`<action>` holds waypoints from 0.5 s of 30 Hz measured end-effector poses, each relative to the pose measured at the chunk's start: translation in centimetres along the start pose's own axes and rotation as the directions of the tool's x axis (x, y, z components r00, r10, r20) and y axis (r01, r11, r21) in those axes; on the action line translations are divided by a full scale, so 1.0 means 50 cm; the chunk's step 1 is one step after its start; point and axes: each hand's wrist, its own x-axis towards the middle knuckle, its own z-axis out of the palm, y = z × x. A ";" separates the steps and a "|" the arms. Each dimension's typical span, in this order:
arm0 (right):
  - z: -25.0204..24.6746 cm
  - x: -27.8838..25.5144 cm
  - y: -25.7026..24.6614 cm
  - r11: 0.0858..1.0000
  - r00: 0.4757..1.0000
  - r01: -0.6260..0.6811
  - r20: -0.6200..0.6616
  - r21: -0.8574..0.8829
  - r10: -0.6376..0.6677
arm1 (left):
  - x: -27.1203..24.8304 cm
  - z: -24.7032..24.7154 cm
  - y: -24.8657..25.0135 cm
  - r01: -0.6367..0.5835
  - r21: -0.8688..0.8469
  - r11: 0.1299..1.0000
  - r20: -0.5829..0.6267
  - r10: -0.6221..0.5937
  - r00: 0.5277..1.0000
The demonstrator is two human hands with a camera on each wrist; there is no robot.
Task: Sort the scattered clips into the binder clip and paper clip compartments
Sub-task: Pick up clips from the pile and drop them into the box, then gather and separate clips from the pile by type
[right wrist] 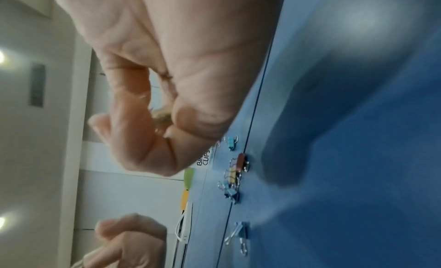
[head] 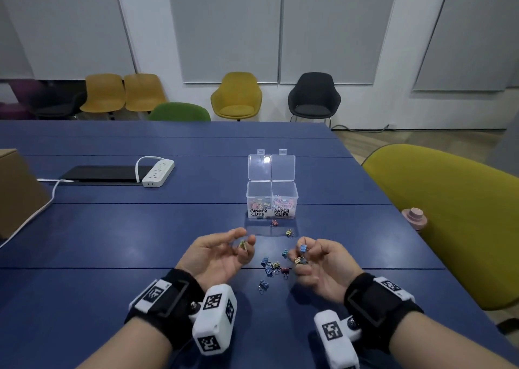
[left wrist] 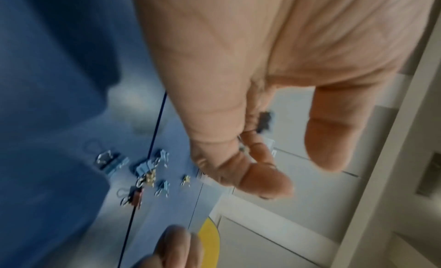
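Observation:
A clear two-compartment box (head: 271, 200) stands open mid-table, labelled BINDER CLIPS on the left and PAPER CLIPS on the right, with clips in both halves. Several small coloured binder clips (head: 273, 266) lie scattered on the blue table (head: 140, 228) in front of it, between my hands. My left hand (head: 245, 241) is palm-up, its curled fingers holding a yellow-green binder clip (head: 243, 245). My right hand (head: 307, 250) pinches a blue binder clip (head: 303, 247) and holds a gold one (head: 300, 260) lower in its fingers; the right wrist view shows that gold clip (right wrist: 162, 115).
A white power strip (head: 158, 172) and a black flat device (head: 104, 173) lie at the back left, beside a cardboard box (head: 14, 189). An olive chair (head: 449, 214) and a pink bottle top (head: 414, 217) stand past the table's right edge.

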 end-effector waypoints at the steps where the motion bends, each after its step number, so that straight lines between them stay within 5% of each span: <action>1: -0.001 0.005 0.000 1.000 0.999 -0.006 0.038 0.029 0.005 | 0.003 0.007 -0.005 0.026 -0.018 0.999 -0.033 -0.027 0.999; 5: 0.000 0.028 -0.010 0.998 0.995 -0.055 0.080 -0.030 0.057 | 0.043 0.023 -0.009 0.074 0.015 0.997 -0.243 -0.069 0.968; 8: 0.009 0.040 -0.027 0.965 0.993 -0.117 -0.021 -0.235 0.115 | 0.077 0.035 0.012 0.041 0.088 0.995 -0.308 -0.011 0.951; 15: 0.016 0.093 -0.129 0.478 0.959 -0.283 -0.251 -0.832 0.129 | 0.203 0.121 0.117 -0.155 0.506 0.848 -0.326 0.355 0.876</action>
